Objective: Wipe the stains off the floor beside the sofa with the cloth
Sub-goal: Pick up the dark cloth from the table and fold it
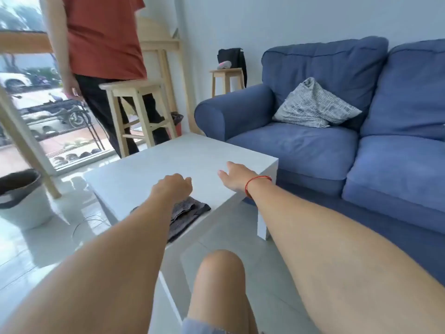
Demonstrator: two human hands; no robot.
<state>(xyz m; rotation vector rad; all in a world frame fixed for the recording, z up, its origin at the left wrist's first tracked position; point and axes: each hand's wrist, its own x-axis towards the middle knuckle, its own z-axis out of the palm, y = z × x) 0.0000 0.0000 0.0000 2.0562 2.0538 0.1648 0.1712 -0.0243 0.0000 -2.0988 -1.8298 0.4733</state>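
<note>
A dark grey cloth [186, 214] lies folded on the near edge of the white coffee table [183, 160], partly hidden under my left forearm. My left hand [173, 186] hovers just beyond the cloth with its fingers curled in and nothing held. My right hand [234, 175], with a red string on the wrist, reaches over the table's right part, fingers loosely apart and empty. The blue sofa [337, 145] stands to the right. The pale floor [231, 237] between table and sofa shows no stain that I can make out.
A person in a red shirt [103, 37] stands at the back left beside a wooden stool [137, 112]. A grey-rimmed bucket [21, 201] sits on the floor at left. A patterned cushion [313, 104] lies on the sofa. My knee [216, 285] is in front.
</note>
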